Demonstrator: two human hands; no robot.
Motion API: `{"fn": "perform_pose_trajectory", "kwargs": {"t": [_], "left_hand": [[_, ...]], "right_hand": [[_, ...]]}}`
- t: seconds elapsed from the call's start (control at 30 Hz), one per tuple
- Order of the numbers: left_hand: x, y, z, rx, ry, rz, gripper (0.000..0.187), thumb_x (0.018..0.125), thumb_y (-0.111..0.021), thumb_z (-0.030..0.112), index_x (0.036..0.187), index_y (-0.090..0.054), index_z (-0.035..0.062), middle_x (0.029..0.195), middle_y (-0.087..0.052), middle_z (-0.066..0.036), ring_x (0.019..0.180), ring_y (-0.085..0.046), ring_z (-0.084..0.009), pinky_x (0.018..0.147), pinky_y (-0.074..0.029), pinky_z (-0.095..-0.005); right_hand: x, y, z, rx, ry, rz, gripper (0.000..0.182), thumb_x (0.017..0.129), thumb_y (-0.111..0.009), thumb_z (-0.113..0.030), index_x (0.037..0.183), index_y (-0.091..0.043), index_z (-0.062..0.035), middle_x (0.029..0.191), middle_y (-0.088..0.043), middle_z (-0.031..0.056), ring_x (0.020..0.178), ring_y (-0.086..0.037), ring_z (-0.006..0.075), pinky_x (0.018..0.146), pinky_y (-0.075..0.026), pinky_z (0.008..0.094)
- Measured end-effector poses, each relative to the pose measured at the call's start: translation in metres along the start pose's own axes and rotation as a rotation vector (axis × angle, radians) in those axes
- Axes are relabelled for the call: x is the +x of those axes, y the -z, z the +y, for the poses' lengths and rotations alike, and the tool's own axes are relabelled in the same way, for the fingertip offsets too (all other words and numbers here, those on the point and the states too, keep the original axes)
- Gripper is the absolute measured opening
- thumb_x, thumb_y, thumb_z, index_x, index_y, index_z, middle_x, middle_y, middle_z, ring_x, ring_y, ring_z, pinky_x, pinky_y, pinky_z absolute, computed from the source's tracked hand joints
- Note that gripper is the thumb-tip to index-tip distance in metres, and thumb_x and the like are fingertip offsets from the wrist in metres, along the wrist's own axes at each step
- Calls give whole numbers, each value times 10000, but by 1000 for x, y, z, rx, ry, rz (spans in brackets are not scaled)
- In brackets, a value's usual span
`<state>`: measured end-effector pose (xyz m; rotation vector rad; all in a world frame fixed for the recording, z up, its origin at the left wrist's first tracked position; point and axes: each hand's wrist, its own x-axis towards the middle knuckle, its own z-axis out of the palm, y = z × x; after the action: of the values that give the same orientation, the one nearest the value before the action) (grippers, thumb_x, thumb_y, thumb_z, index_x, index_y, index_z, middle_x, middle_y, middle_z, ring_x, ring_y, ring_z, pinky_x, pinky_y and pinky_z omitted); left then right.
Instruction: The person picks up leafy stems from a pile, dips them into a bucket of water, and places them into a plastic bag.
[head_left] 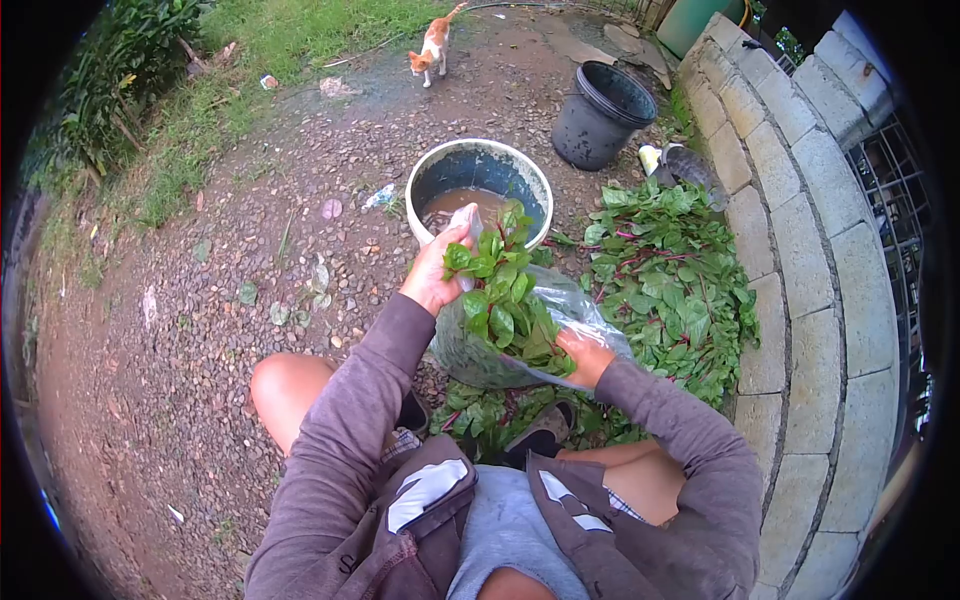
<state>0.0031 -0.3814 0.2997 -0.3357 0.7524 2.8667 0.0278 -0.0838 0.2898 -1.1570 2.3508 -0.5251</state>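
Observation:
My left hand (438, 268) is closed on the upper edge of a clear plastic bag (465, 355), beside the leafy greens (505, 295) that stick up out of it. On the bag's right side, my right hand (583, 357) reaches in at the opening against the leaves; its fingers are partly hidden by greens and plastic. Just beyond the bag stands a white-rimmed bucket (480, 150) with murky water inside. A large pile of leafy greens with reddish stems (680, 290) lies on the ground to the right.
A black bucket (595, 125) stands at the back right, near a concrete block wall (790, 250). An orange and white cat (432, 52) stands at the top. Gravel ground (200, 400) spreads left, with grass and a bush beyond. More greens lie around my feet.

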Motion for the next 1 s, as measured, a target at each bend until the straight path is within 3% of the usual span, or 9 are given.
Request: {"fn": "perform_pose_trajectory", "kwargs": {"t": [0.33, 0.47, 0.57, 0.67, 0.7, 0.8, 0.87, 0.93, 1.0], "left_hand": [[-65, -33, 4, 549, 49, -255, 569, 878, -483, 99, 1418, -310, 133, 610, -297, 97, 489, -275, -25, 477, -244, -188], [-92, -30, 4, 880, 59, -318, 492, 888, -433, 38, 1377, -396, 83, 1037, -579, 16, 848, -485, -55, 786, -405, -226], [-100, -29, 2, 1082, 78, -487, 429, 889, -408, 9, 1311, -474, 51, 1272, -540, -55, 1085, -473, -87, 945, -351, -258], [-91, -23, 16, 1032, 213, -291, 429, 895, -430, 39, 1321, -473, 68, 1097, -587, -5, 980, -490, -72, 871, -375, -228], [-85, -18, 15, 967, 121, -274, 431, 908, -426, 49, 1339, -441, 60, 1126, -569, -8, 989, -475, -69, 875, -369, -227], [-73, -8, 1, 783, 28, -201, 451, 934, -419, 70, 1380, -360, 35, 1225, -499, -19, 1054, -432, -72, 914, -345, -237], [-66, -3, -1, 682, 148, -134, 468, 934, -420, 72, 1390, -328, 18, 1308, -433, -26, 1147, -408, -95, 977, -320, -265], [-63, -1, -6, 775, 156, -167, 441, 954, -441, 135, 1378, -362, 42, 1137, -515, -3, 1002, -442, -71, 889, -352, -228], [-62, -4, -10, 912, 254, -219, 447, 966, -448, 202, 1386, -364, 75, 908, -516, 32, 821, -425, -62, 760, -375, -214]], "right_hand": [[37, 59, 27, 75, -305, -648, 791, 605, -783, -257, 1305, -465, -72, 1030, -651, 157, 904, -622, 236, 777, -468, 354], [68, 65, 66, 152, -383, -629, 777, 607, -801, -263, 1276, -480, -35, 1048, -650, 151, 903, -625, 200, 779, -476, 344], [86, 53, 81, -93, -547, -555, 774, 580, -822, -312, 1218, -509, -5, 1020, -635, 211, 943, -625, 284, 823, -479, 368], [71, 48, 70, -351, -134, -222, 712, 654, -780, -320, 1229, -506, 0, 971, -633, 224, 926, -601, 380, 834, -471, 406], [82, 89, 10, -385, -357, -500, 741, 649, -784, -304, 1257, -481, -8, 979, -630, 230, 943, -602, 376, 840, -471, 408], [117, 165, -23, 241, -18, -366, 233, 755, -707, -189, 859, -651, 13, 720, -660, 153, 736, -672, 251, 704, -514, 357], [188, 167, -5, 126, -71, -81, 138, 770, -653, -137, 779, -648, 1, 678, -643, 151, 641, -654, 229, 612, -497, 348], [272, 121, 50, -222, -59, 96, 108, 779, -618, -155, 824, -680, -79, 805, -671, 122, 785, -652, 285, 712, -497, 374], [346, 28, 133, -409, -236, -303, 302, 761, -656, -184, 1061, -640, -156, 1033, -652, 109, 983, -616, 267, 834, -489, 363]]}}
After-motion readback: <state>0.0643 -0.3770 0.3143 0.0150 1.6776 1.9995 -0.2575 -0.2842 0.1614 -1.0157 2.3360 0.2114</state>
